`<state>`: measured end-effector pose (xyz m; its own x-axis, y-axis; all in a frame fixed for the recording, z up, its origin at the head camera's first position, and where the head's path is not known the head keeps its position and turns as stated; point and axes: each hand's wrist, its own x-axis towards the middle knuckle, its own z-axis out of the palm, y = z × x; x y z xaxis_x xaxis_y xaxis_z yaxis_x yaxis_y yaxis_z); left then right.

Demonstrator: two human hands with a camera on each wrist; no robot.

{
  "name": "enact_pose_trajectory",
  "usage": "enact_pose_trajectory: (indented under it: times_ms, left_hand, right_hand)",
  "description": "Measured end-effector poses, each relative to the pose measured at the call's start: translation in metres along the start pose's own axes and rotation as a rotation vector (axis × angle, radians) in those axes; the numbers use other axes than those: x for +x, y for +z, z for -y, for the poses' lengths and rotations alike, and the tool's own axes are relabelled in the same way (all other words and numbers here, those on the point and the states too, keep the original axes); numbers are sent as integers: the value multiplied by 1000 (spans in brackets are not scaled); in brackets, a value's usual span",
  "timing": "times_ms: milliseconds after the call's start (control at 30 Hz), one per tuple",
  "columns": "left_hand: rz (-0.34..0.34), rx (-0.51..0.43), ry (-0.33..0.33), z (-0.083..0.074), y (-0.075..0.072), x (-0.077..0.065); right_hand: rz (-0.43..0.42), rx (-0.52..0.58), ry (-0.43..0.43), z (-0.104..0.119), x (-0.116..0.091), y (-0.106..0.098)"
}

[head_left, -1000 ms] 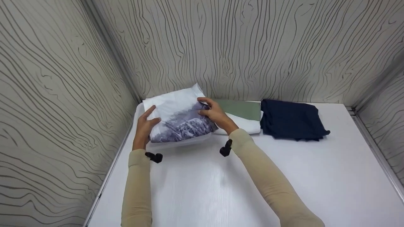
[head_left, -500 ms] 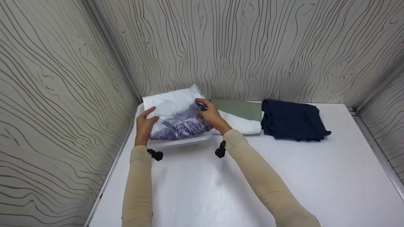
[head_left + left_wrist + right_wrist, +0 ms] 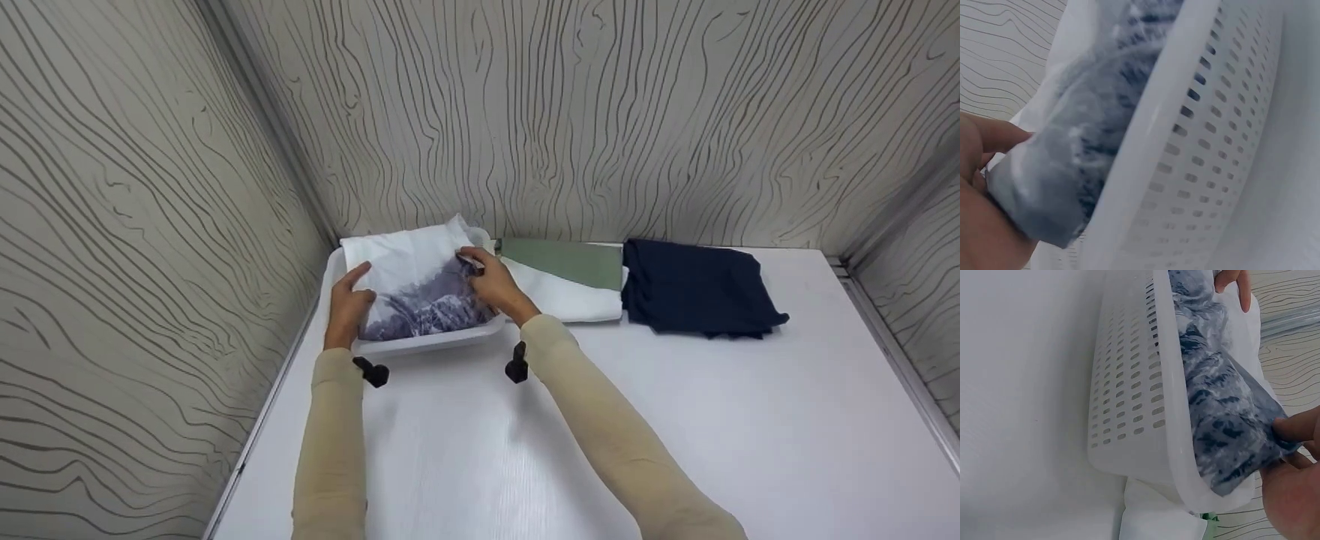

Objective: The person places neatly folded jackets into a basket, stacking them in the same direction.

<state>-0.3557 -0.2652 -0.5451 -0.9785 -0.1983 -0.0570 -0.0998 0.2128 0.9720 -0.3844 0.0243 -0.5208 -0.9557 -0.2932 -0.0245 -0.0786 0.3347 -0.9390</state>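
Observation:
A folded white T-shirt (image 3: 409,259) with a blue-grey mountain print lies within a white perforated plastic basket (image 3: 431,344) at the back left. My left hand (image 3: 346,309) grips the shirt's left edge, thumb over the top, inside the basket's rim (image 3: 1145,112). At the other side my right hand (image 3: 495,285) pinches the right edge between thumb and fingers. In the right wrist view the printed cloth (image 3: 1224,422) sags along the inner wall, and its corner is drawn up to the right fingertips (image 3: 1292,427). The underside of the shirt is hidden.
Right of the basket lies a folded green and white garment (image 3: 570,270), close to the basket's side. Beyond it rests a folded navy garment (image 3: 697,289). Wood-patterned walls (image 3: 562,112) bound the white table (image 3: 675,420) at the back and sides.
Both hands have lowered the T-shirt down into the basket, and the basket's front and right rim show more. The right hand has shifted slightly left. The other garments have stayed put.

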Motion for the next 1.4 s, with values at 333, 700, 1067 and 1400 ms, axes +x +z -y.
enact_pose_trajectory:
  times_ms: [333, 700, 1067, 1400]
  left_hand:
    - [77, 113, -121, 14, 7, -3]
    - [-3, 236, -59, 11, 6, -2]
    - [12, 206, -42, 1, 15, -4]
    - [-69, 148, 93, -31, 43, -14]
  right_hand:
    - [79, -111, 40, -6, -7, 3]
    - [27, -121, 40, -12, -6, -9]
    - [-10, -112, -2, -14, -10, -20]
    - [-46, -21, -1, -9, -16, -48]
